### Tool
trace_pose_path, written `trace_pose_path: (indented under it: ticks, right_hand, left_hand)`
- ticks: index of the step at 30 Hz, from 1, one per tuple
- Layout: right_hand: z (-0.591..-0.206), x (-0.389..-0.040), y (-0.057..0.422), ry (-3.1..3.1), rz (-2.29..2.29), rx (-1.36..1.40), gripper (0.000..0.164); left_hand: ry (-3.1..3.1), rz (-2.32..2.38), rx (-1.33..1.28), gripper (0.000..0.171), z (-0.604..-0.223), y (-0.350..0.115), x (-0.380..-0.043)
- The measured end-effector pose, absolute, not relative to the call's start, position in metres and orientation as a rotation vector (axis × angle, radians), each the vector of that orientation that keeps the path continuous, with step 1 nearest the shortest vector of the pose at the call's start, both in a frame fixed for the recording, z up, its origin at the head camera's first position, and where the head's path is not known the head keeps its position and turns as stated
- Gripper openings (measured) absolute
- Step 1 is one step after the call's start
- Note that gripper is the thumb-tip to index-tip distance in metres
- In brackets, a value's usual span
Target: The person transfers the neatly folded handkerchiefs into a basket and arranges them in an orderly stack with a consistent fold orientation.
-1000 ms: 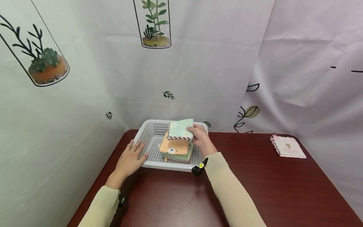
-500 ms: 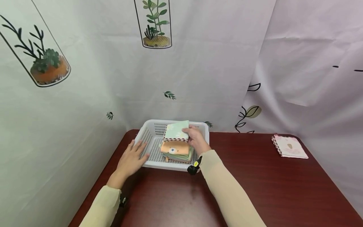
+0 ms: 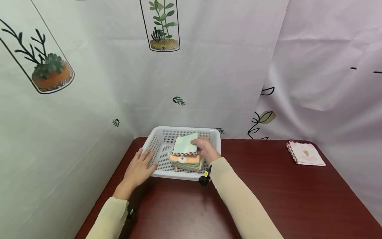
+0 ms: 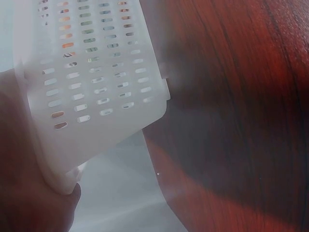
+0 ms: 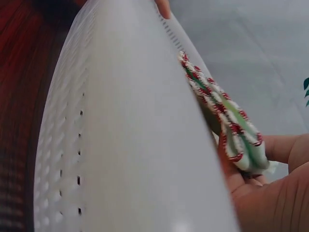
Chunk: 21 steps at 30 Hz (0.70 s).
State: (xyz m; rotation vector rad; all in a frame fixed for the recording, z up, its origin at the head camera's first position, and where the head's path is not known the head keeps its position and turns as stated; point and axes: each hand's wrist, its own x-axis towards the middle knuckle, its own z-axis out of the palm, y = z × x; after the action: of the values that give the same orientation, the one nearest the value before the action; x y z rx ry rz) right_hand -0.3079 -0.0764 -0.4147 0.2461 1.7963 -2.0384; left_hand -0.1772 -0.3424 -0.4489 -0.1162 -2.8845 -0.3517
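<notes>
My right hand (image 3: 206, 149) pinches a folded pale-green towel (image 3: 185, 145) by its right side, thumb on top and fingers underneath. The towel has a checkered edge and sits tilted close over an orange folded towel (image 3: 185, 159), which lies on a green one (image 3: 191, 166) inside the white plastic basket (image 3: 179, 174). In the right wrist view the towel's red-and-white stitched edge (image 5: 217, 106) shows in layers between thumb and fingers, beyond the basket rim. My left hand (image 3: 138, 169) rests with spread fingers on the basket's left rim; in the left wrist view it appears dark beside the perforated wall (image 4: 96, 72).
A folded pink-and-white towel (image 3: 306, 154) lies at the far right of the dark red table (image 3: 268, 186). Behind the basket and along the left side hangs a white curtain (image 3: 209, 83) printed with plants. The basket stands near the table's back left corner.
My right hand has moved left and down with the pale-green towel, lowering it toward the orange towel in the basket. My left hand has stayed on the rim.
</notes>
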Motion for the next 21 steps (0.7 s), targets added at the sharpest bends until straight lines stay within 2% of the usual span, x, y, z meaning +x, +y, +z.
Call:
trace_pose_path:
  ticks: [10,21]
  right_hand:
    - [-0.401,-0.306,-0.058,2.044,-1.830,0.211,0.032]
    - [-0.388,-0.311,-0.037,2.013,-1.877,0.211,0.037]
  left_hand:
    - [-2.882,-0.323,-0.128,0.063,-0.446,-0.342,-0.178]
    - [-2.868,-0.348,-0.135,0.063,-0.449,-0.344,-0.178]
